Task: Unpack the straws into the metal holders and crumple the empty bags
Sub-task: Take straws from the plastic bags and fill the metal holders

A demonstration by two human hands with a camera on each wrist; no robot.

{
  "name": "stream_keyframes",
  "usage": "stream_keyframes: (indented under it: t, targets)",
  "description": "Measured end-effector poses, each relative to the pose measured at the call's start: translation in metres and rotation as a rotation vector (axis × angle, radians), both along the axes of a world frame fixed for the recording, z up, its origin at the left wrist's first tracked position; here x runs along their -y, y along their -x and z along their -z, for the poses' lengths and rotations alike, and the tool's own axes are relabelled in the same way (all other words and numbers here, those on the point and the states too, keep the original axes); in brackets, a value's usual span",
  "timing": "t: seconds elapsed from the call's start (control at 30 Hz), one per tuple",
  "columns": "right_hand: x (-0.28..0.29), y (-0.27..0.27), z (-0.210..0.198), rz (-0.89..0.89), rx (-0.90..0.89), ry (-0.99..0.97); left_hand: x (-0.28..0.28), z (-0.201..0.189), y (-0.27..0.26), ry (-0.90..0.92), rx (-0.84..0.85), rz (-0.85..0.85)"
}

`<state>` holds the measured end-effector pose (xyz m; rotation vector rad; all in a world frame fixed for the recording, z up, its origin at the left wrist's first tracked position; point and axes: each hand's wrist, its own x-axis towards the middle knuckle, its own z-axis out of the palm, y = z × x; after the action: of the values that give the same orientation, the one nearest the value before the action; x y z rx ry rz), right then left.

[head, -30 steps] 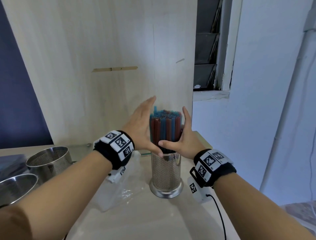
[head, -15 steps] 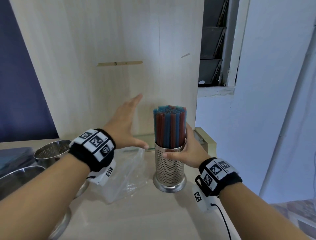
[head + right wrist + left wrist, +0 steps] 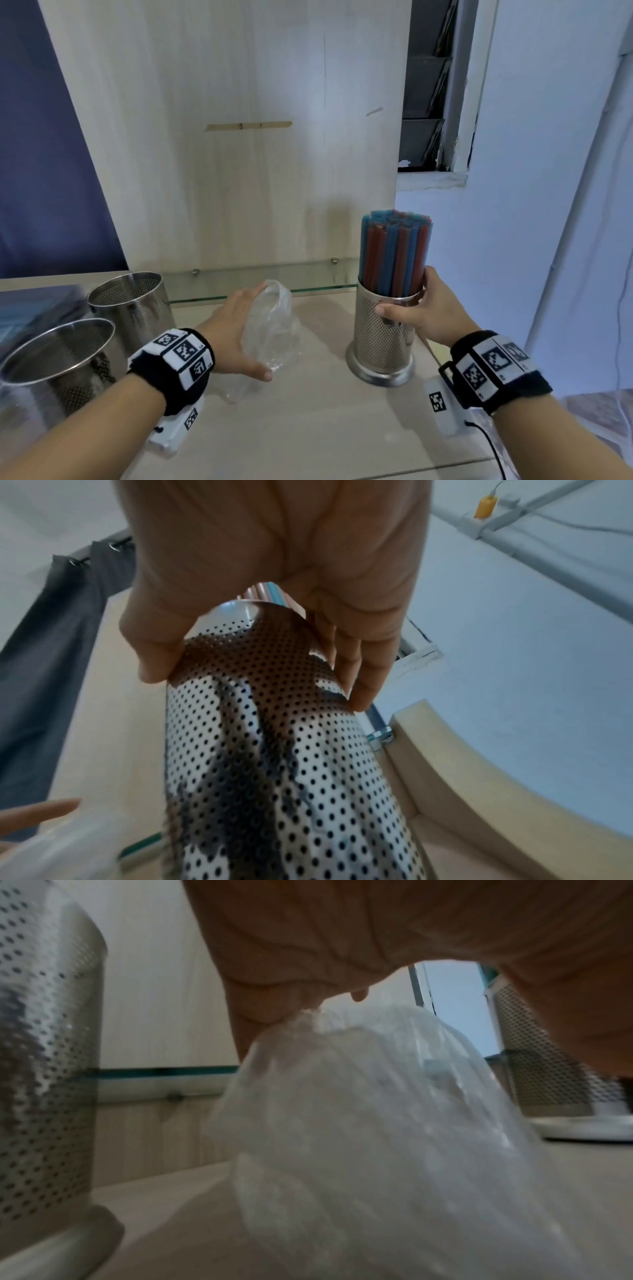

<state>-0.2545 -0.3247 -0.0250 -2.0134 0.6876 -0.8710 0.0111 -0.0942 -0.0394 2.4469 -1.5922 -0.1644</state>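
Right hand [image 3: 424, 315]: wraps the upper rim of the filled holder, thumb on the near side, fingers [image 3: 363, 674] curled round the far right side; it holds the holder.
Left hand [image 3: 236, 329]: fingers spread wide, palm against the left side of the empty bag, thumb low at the bag's near end; whether it pinches the plastic I cannot tell, though the left wrist view shows the film bunched against the fingers [image 3: 260, 1010].
Filled holder [image 3: 382, 335]: perforated metal cylinder on a round foot, upright on the surface, at the right, close to the surface's right edge.
Straws [image 3: 394, 257]: red and blue, packed upright in the filled holder, their tops well above its rim.
Empty bag [image 3: 270, 329]: clear plastic, puffed up and standing loosely on the surface, left of the filled holder and apart from it.
Empty holders: two more perforated cylinders at the left, one farther [image 3: 133, 305], one nearer [image 3: 58, 356], close together.
Surface [image 3: 308, 428]: pale wood-look top, with a glass strip [image 3: 274, 281] along its far edge.
Backdrop: a light wooden panel [image 3: 222, 137] stands behind the surface.
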Motion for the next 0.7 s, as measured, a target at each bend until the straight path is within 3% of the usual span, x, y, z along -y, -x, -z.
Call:
stream_keyframes:
  t: [0.3, 0.43, 0.5, 0.6, 0.63, 0.7]
  targets:
    - [0.029, -0.003, -0.004, 0.133, -0.045, -0.012, 0.012, 0.015, 0.025, -0.007, -0.159, 0.005]
    - [0.026, -0.006, -0.007, 0.127, -0.039, 0.0, 0.009, 0.014, 0.027, -0.104, -0.025, -0.139]
    - [0.015, -0.007, -0.005, 0.173, 0.0, 0.13, 0.009, 0.014, 0.025, -0.15, 0.033, -0.235]
    - [-0.024, -0.007, -0.005, 0.365, 0.036, 0.539, 0.01, 0.013, 0.024, -0.174, 0.012, -0.288]
    - [-0.04, -0.007, -0.007, 0.322, 0.087, 0.681, 0.009, 0.01, 0.025, -0.17, 0.021, -0.28]
    - [-0.066, -0.009, -0.009, 0.072, 0.096, 0.897, 0.009, 0.001, 0.03, -0.112, 0.048, -0.216]
